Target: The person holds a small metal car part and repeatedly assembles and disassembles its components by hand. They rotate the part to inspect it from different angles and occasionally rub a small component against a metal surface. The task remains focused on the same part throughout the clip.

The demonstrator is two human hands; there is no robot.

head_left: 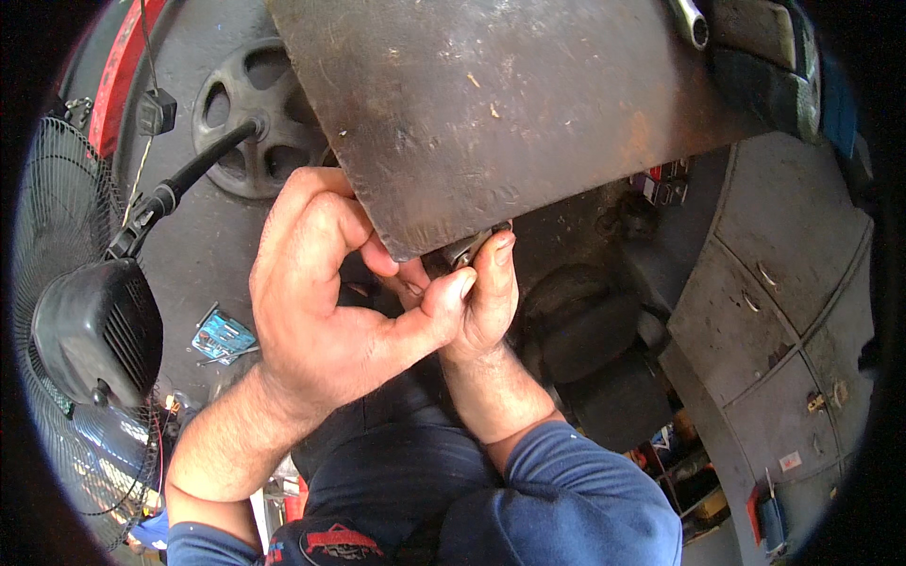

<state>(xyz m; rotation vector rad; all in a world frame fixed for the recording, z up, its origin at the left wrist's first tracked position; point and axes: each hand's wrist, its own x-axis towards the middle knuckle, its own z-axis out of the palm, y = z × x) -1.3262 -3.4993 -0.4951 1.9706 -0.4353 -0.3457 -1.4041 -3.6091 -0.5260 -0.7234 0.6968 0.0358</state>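
Note:
A small metal piece (464, 251), dark with a shiny side, sits in my right hand (483, 307), pinched at the fingers just under the edge of a worn metal table (453, 113). What kind of piece it is, I cannot make out. My left hand (316, 283) is closed beside the table's near corner, its fingers curled inward and partly hidden behind that corner. The left thumb reaches across to my right hand, its tip right by the metal piece. Whether the left fingers grip anything is hidden.
A round fan base (250, 118) and its pole stand left of the table, with a wire-caged fan (57, 255) farther left. A blue tool case (224, 337) lies on the floor. At right are a black chair (595, 349), grey cabinets (783, 274) and a vise (764, 75).

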